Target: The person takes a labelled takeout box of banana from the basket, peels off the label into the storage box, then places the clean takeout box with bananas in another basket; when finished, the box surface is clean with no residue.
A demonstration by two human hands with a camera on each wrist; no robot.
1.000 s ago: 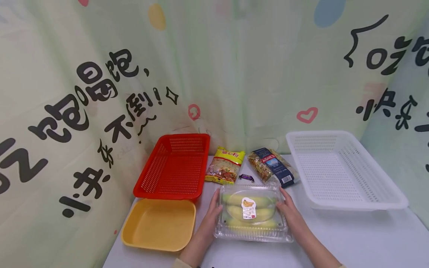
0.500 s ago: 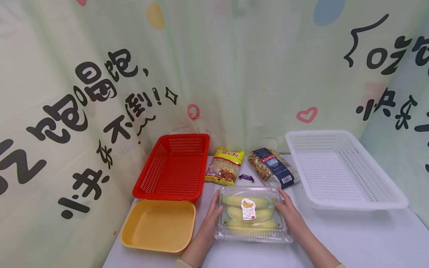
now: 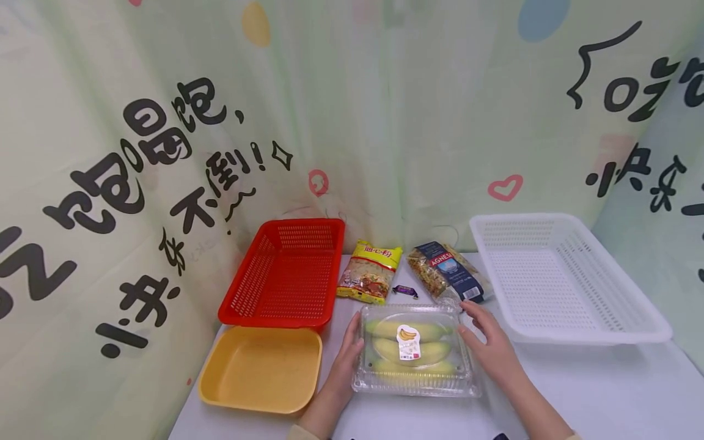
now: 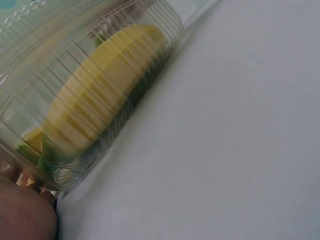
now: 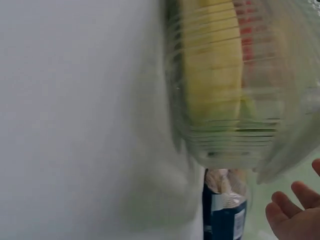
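A clear plastic clamshell box of bananas [image 3: 412, 351] sits on the white table, a banana sticker on its lid. My left hand [image 3: 344, 357] rests against the box's left side, fingers straight along it and thumb by the rim. In the left wrist view, part of that hand [image 4: 25, 212] shows at the box's corner, with the fingertips hidden. To the right of the box, my right hand [image 3: 491, 342] is spread and holds nothing. A gap separates its fingers from the box [image 5: 225, 85] in the right wrist view.
Behind the box lie a yellow noodle packet [image 3: 370, 272], a small purple-wrapped candy [image 3: 405, 291] and an Agnesi pasta bag [image 3: 448, 272]. Leftward stand a red basket [image 3: 280, 275] and a yellow tray [image 3: 261, 370]. A white basket [image 3: 550, 287] is at right.
My right hand has come off the box's right side and moved a little to the right, its fingers spreading. The left hand and the box have stayed in place.
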